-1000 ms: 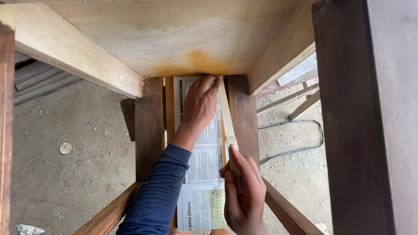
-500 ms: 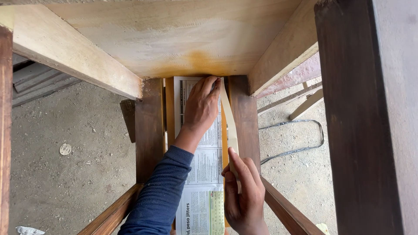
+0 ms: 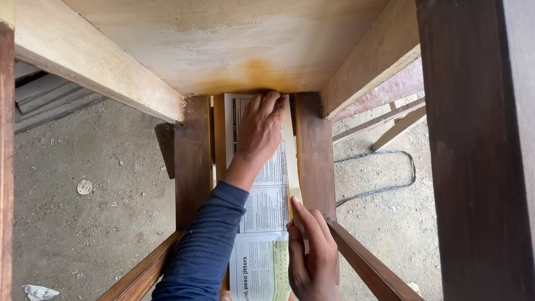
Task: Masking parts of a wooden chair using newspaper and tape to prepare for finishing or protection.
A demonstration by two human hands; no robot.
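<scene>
The left hand (image 3: 261,131), at centre frame, lay flat with fingers extended, pressing a newspaper sheet (image 3: 267,223) between two dark wooden slats (image 3: 192,161) of the furniture frame; it gripped nothing. The right hand (image 3: 312,256), at lower centre, pressed a strip of cream masking tape (image 3: 290,161) with fingers together along the sheet's right edge, beside the right slat (image 3: 315,150). A pale plywood panel (image 3: 223,44) filled the upper frame. A grey cable (image 3: 384,173) lay on the dirt floor (image 3: 83,223) at right.
</scene>
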